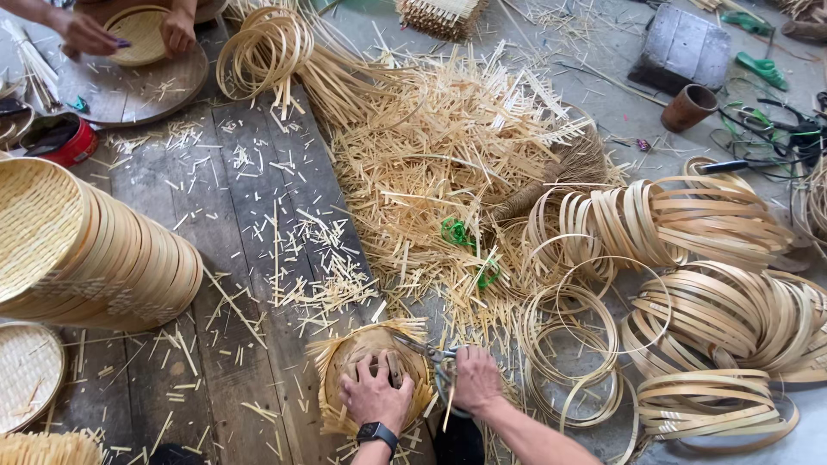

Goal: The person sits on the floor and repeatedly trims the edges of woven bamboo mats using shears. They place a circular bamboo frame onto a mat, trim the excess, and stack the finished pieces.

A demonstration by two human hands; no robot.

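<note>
left hand [376, 394] presses flat on an untrimmed woven bamboo tray [372, 366], hiding its middle; right hand [475, 379] grips scissors [433, 355], blades half-buried in strips.

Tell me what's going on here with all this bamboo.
A person presses the left hand on a small woven bamboo tray with untrimmed strip ends, while the right hand works scissors at its rim. Cut bamboo scraps cover the plank floor. Finished trays are stacked at left, bamboo hoops piled at right. Another person's hands handle a tray at top left.
</note>
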